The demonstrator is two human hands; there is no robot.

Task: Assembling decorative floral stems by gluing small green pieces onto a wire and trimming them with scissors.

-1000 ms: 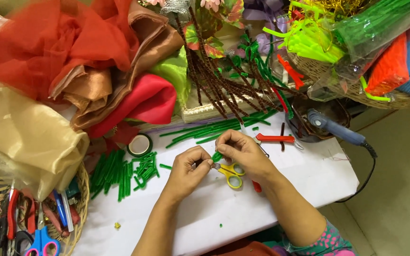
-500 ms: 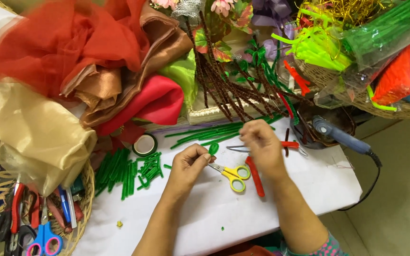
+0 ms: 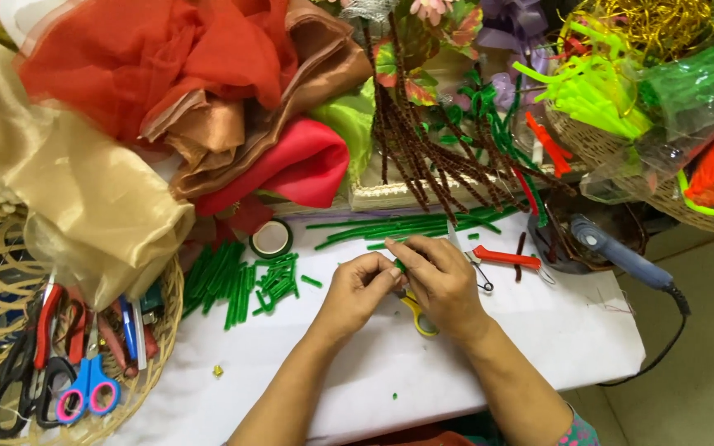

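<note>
1. Green stem piece [image 3: 400, 266] sits pinched between both hands at the middle of the white table [image 3: 555, 330], just above the yellow scissors [image 3: 417, 315].
2. Left hand [image 3: 359, 291]: fingers curled in, thumb and forefinger closed on the near end of the piece. Grip looks fine and tight, suited to a small part.
3. Right hand [image 3: 442, 281]: fingers bent over the piece from the far side, closed on it too. Both hands touch at the fingertips, probably so the piece can be twisted or bent between them.
4. Scissors lie half under the right hand, within easy reach; red pliers [image 3: 506, 259] lie just to the right.
5. Cut green pieces [image 3: 249, 281] are heaped left of the hands; longer green stems [image 3: 390, 227] lie on the far side. A tape roll [image 3: 272, 239] sits by the heap.
6. Wicker basket [image 3: 167, 330], near left, holds several scissors with red, blue and pink handles, standing handles-down.
7. Far right baskets [image 3: 588, 136] hold bright green sticks and bagged green stems.
8. Glue gun [image 3: 621, 256] rests at the right table edge, cord trailing off.
9. Red, gold and brown fabrics [image 3: 167, 91] are piled far left.
</note>
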